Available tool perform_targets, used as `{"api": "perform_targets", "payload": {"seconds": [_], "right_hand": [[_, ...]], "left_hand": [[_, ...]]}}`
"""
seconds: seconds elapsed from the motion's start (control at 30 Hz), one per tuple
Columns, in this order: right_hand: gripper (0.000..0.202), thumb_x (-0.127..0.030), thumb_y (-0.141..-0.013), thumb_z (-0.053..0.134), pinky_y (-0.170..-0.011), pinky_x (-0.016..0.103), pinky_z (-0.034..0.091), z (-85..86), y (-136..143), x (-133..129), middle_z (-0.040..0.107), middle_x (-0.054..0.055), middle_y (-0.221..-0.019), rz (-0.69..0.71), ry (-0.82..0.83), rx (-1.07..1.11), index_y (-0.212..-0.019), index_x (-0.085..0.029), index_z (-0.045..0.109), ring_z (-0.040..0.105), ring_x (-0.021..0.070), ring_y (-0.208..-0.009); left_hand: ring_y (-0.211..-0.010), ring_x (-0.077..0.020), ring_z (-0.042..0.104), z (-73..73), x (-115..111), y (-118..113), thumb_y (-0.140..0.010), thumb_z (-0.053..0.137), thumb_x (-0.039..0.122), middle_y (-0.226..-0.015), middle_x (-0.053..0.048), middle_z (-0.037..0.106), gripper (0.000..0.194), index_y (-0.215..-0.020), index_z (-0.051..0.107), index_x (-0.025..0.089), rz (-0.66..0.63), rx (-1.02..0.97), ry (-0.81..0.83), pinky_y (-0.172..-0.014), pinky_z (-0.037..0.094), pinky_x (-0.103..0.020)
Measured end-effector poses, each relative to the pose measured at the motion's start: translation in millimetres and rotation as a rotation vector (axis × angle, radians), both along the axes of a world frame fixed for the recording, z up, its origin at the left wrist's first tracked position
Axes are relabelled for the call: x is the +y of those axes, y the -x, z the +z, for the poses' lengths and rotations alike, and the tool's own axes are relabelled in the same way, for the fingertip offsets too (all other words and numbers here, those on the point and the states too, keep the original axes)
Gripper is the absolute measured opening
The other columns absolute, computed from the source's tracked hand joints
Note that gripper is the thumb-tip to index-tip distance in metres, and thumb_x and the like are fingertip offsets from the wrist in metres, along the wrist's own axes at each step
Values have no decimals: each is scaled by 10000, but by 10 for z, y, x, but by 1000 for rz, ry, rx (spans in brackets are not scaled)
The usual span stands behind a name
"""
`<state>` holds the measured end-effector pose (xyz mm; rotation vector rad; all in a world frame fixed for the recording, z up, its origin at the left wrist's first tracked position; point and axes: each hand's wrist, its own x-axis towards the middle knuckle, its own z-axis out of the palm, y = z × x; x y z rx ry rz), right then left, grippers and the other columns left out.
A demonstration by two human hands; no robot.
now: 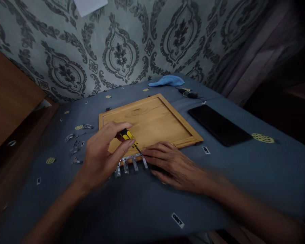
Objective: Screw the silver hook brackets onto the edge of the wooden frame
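Note:
A framed wooden board point(147, 118) lies on the blue cloth in front of me. My left hand point(101, 149) is closed around the yellow and black handle of a screwdriver point(128, 135), held at a tilt. The shaft points down to the board's near edge, where several metal hooks point(135, 164) sit in a row. My right hand point(167, 162) grips that edge, fingers laid over the top and thumb in front of it. Its fingertips are beside the screwdriver's tip. Whether the tip sits in a screw is too small to tell.
Loose metal hooks point(75, 149) lie left of the board. To the right is a black phone point(218, 124). At the back are a blue cloth piece point(169, 80) and a dark tool-like item point(189, 94). A brown wooden panel point(12, 101) stands at left.

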<state>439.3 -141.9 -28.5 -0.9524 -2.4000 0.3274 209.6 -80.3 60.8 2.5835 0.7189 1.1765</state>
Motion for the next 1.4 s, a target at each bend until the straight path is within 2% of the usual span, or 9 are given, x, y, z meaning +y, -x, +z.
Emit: {"api": "perform_targets", "payload": {"seconds": [0.13,0.3,0.5,0.63,0.83,0.9,1.13,1.4], "right_hand": [[396,-232,-997,565,-1077,524,445,0,4,3,686,127,-1363,-2,6,13,-1384,-178,628,581,284,-1257],[390,-228,-985,561,-1073,529,455,-7,2,-4,686,135,-1365,-14,8,10,-1361,-166,645,574,287,-1273],[408,-217,-975,572,-1078,521,452,-11,6,-5,681,122,-1377,-16,10,11,-1377,-182,636,573,291,-1281],[421,-218,-979,576,-1077,521,451,-8,4,-1,690,118,-1357,-3,0,18,-1395,-178,622,573,289,-1270],[411,-227,-987,569,-1084,528,445,-10,3,-7,678,125,-1379,-10,5,14,-1391,-168,623,563,297,-1293],[407,-222,-987,567,-1086,525,444,-4,4,-12,680,130,-1375,-16,9,15,-1386,-166,630,567,294,-1291],[452,-214,-978,576,-1081,535,445,-2,8,-12,684,127,-1369,-13,11,29,-1429,-208,608,578,288,-1283],[413,-211,-988,557,-1102,513,430,10,2,-12,668,131,-1396,-10,22,19,-1393,-166,623,564,279,-1300]], "left_hand": [[-752,-113,660,48,2,-44,-971,617,146,-995,-32,713,276,-1246,625,177,35,87,-40,-752,553,-232],[-717,-118,679,64,5,-115,-948,689,217,-982,-30,736,241,-1183,664,172,74,81,-33,-699,570,-218],[-760,-137,707,89,4,-108,-946,667,192,-1090,-55,761,267,-1213,681,189,32,68,25,-794,596,-259],[-761,-135,713,92,0,-89,-964,637,208,-1137,-69,754,279,-1241,670,193,9,87,57,-792,602,-258],[-712,-117,684,57,-17,-125,-941,699,240,-989,-26,744,206,-1143,696,197,58,38,-23,-722,590,-230],[-723,-126,689,59,-22,-121,-931,705,222,-993,-26,751,202,-1132,703,205,65,28,-7,-757,594,-255],[-900,-191,735,108,-19,-64,-932,663,208,-1097,-65,750,271,-1203,672,217,-6,14,205,-791,591,-302],[-960,-179,704,134,-33,-20,-942,673,188,-1115,-50,729,287,-1225,667,234,5,-37,187,-842,572,-290]]}}
